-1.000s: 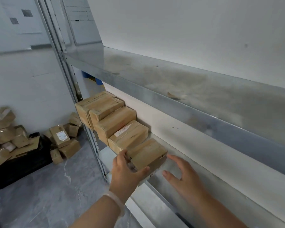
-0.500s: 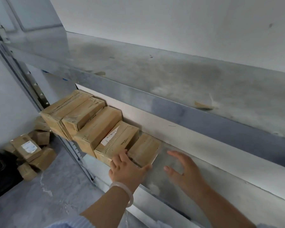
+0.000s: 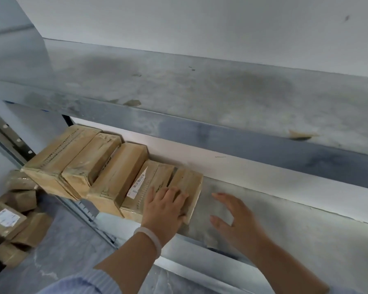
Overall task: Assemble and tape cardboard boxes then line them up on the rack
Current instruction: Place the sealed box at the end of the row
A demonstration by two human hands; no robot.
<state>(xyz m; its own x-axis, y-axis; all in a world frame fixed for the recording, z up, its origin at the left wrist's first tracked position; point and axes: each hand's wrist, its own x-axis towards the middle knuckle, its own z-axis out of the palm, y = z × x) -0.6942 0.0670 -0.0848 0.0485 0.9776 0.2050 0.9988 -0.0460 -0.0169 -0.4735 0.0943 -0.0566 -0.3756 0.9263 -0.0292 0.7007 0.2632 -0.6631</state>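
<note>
Left grip (image 3: pixel 164 206) lies over the near end of the end box (image 3: pixel 188 183), fingers spread on its top and thumb hooked round its front corner (a white bracelet (image 3: pixel 150 237) circles the wrist). That box sits on the rack's lower shelf (image 3: pixel 285 221), touching the last of four other boxes (image 3: pixel 115 172) lined up to its left. Right grip (image 3: pixel 238 217) hovers just beside it, fingers spread, holding nothing.

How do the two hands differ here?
The left hand holds the end box, thumb round its front edge; the right hand, fingers spread, holds nothing beside it. The left wrist wears a pale bracelet; the right wrist is bare. Both are over the lower shelf.
</note>
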